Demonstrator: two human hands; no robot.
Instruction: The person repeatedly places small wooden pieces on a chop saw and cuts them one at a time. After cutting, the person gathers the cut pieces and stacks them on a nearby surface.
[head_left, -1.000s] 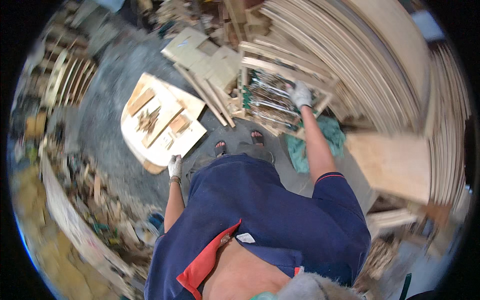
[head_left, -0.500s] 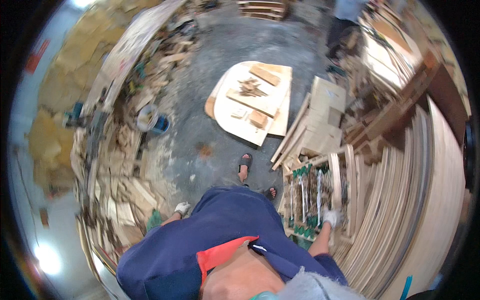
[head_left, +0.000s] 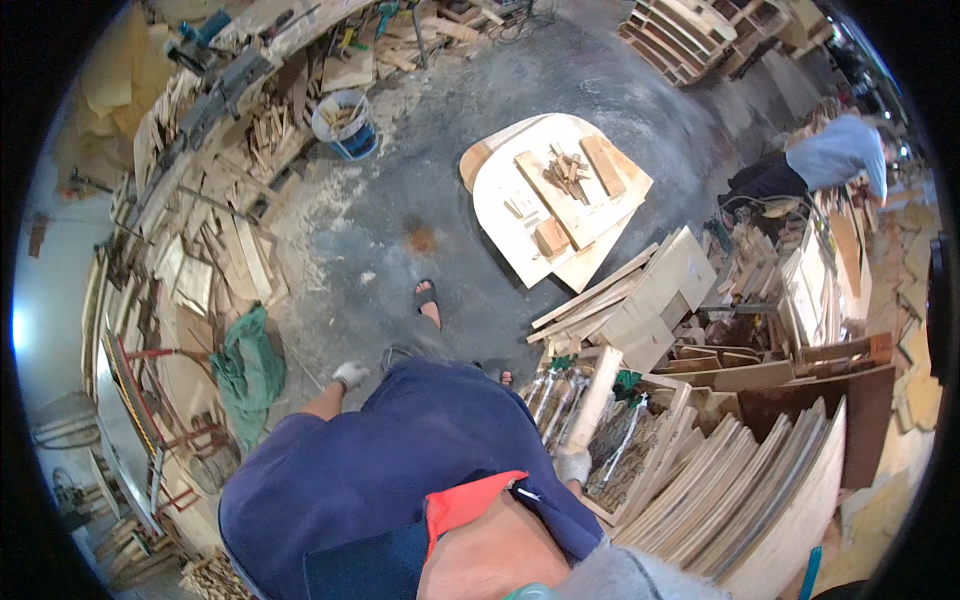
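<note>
Your hands beside a crate of metal clamps in a wood workshop.
Your gloved right hand (head_left: pixel 573 465) rests on the edge of the wooden crate (head_left: pixel 610 440), grip unclear; the clamps (head_left: pixel 552 392) lie inside, beside stacked plywood sheets (head_left: pixel 740 480). Your gloved left hand (head_left: pixel 350 375) hangs loosely curled, holding nothing, above the concrete floor (head_left: pixel 400 230) near a green cloth (head_left: pixel 245 365).

Carved dark wooden panel (head_left: pixel 622 447) with metal clamps (head_left: pixel 560 390), leaning among stacked plywood sheets, right hand (head_left: pixel 573 466) touching its lower edge
</note>
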